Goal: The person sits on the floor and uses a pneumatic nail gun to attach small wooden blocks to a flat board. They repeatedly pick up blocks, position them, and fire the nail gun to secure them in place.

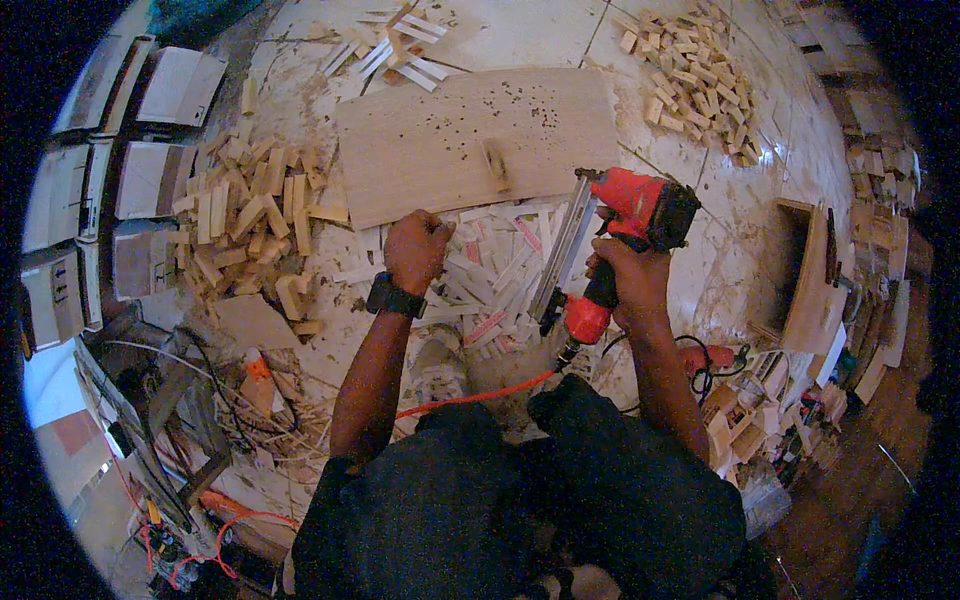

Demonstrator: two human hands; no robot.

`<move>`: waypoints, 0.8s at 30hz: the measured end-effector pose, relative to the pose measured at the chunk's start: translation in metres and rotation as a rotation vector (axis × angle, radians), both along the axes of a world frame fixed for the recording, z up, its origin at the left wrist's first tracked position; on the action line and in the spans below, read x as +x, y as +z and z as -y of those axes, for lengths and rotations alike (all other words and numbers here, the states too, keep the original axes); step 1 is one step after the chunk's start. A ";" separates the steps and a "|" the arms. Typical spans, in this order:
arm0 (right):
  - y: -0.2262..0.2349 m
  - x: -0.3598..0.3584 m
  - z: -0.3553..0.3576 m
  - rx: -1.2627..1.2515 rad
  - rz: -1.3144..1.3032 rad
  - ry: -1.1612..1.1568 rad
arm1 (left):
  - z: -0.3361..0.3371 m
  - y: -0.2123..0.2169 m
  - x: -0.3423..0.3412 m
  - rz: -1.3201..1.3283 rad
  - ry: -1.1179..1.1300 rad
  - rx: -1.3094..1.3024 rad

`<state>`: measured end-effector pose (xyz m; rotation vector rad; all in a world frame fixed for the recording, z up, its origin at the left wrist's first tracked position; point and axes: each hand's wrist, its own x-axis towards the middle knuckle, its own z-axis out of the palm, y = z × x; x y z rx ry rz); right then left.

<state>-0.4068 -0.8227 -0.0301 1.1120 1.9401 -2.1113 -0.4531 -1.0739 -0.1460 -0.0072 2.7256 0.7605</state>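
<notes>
My right hand (637,278) is wrapped round the black grip of a red and black nail gun (633,200). Its long metal magazine slants down beside the grip, and an orange-red air hose (470,398) joins its lower end. My left hand (415,250), with a dark watch on the wrist, is closed near the front edge of a flat wooden board (400,160). What its fingers hold, if anything, is hidden. On the board stands or lies a small wood block (493,165), with many small dark bits scattered farther back. Below the board is a heap of white strips (490,275).
Piles of short wood blocks lie at left (260,205) and far right (700,80). Boxes (155,180) line the left side. An open wooden box (800,270) stands at right, near a red tool (705,358) and wood scraps. More white strips (410,50) lie behind the board.
</notes>
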 end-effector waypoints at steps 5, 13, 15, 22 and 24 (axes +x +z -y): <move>0.002 0.000 -0.001 0.006 0.047 -0.004 | 0.012 0.002 -0.004 -0.110 0.032 0.095; 0.005 -0.001 -0.001 -0.003 0.020 -0.026 | 0.023 0.030 -0.031 -0.097 0.342 0.549; 0.006 -0.002 -0.001 -0.006 0.021 -0.025 | 0.024 0.032 -0.042 -0.241 0.255 0.602; 0.010 -0.002 0.000 -0.009 0.003 -0.007 | 0.044 0.007 -0.066 -0.257 0.225 0.286; 0.010 -0.001 0.000 -0.012 0.008 -0.008 | 0.048 0.000 -0.065 -0.394 0.191 0.092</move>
